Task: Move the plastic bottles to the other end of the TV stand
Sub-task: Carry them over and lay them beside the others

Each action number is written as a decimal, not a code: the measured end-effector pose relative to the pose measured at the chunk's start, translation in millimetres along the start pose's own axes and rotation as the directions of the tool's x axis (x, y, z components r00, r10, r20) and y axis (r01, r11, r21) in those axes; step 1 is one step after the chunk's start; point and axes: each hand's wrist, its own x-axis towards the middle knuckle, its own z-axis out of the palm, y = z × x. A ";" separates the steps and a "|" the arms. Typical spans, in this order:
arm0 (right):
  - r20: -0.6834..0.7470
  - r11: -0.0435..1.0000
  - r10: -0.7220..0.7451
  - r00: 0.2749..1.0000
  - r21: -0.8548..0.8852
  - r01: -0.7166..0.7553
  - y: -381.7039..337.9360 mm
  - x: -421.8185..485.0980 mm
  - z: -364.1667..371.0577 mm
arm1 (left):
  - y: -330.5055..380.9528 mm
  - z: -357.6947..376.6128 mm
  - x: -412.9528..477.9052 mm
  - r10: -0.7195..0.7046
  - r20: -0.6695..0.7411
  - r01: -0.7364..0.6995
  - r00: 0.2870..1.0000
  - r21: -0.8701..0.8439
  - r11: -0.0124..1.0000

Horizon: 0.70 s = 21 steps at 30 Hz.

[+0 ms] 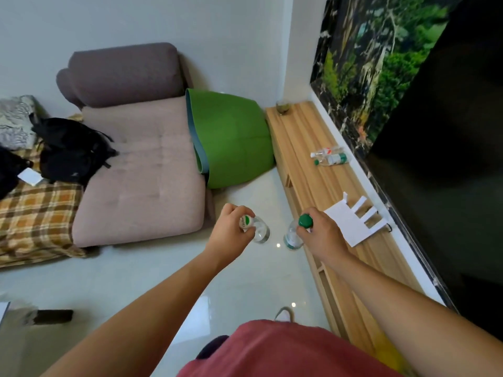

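My left hand [231,229] grips a clear plastic bottle [260,231] by its neck; its cap is white and green. My right hand [319,234] holds a second clear bottle [291,238] near its green cap. Both bottles hang over the pale floor, left of the long wooden TV stand [307,159]. Two more clear bottles [329,156] lie on their sides on the stand's top, further away, near the wall.
A white folded bracket [351,221] lies on the stand beside my right hand. A glass [283,107] stands at the stand's far end. A green tub [234,140] leans between the sofa [141,170] and the stand. A dark TV screen [449,131] fills the right.
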 end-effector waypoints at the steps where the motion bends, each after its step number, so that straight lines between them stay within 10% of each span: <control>1: 0.000 1.000 -0.010 1.000 0.002 0.010 -4.0 16.7 -1.3 | -0.1 -1.7 13.9 -0.020 -0.015 0.020 1.000 -0.024 1.000; 21: -0.146 0.945 0.274 0.951 -0.142 -0.294 -44.4 285.1 22.7 | -68.1 -55.2 349.7 0.144 0.237 -0.144 0.961 -0.014 0.989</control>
